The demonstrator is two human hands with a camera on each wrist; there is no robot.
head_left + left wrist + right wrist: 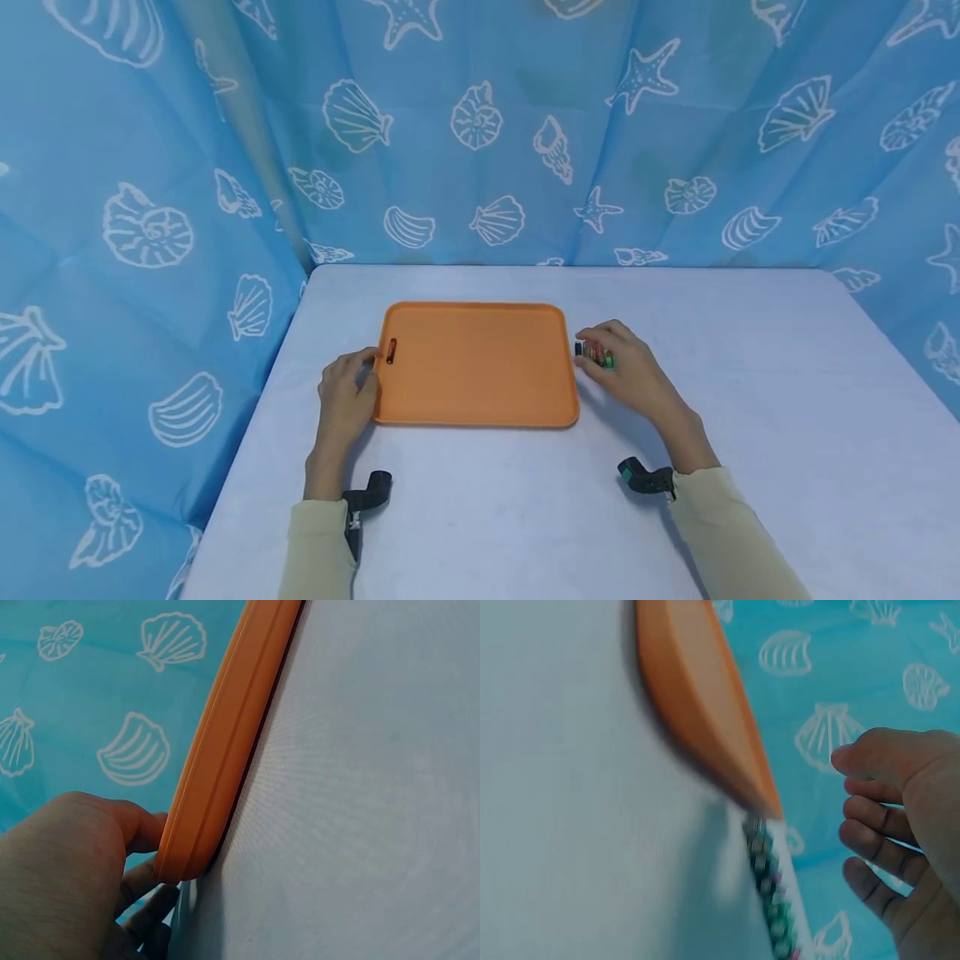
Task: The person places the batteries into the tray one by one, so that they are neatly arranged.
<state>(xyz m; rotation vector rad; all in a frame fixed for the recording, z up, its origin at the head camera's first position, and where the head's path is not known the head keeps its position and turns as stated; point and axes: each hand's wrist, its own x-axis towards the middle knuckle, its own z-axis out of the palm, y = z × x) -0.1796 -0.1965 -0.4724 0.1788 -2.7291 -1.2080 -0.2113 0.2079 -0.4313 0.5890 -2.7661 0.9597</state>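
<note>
So there's a flat orange plastic tray (476,364) sitting mid-worktop on the pale lilac worktop (750,400), long side running left to right. One small dark cylinder with a red band, looks like a battery (391,350), lies just inside the tray's left rim, long axis pointing away from the person. The left hand (347,398) is right at that rim, fingers (142,825) loosely curled and touching the tray edge, not gripping anything (wrist view shows them against the lip).

The right hand (626,367) rests just beside the tray's right edge, fingers bent over a little row of multicoloured batteries (597,355) on the worktop. I can't tell if it's actually pinching one or only touching. The row lies directly under those fingers, so the right hand is nearer by far.
</note>
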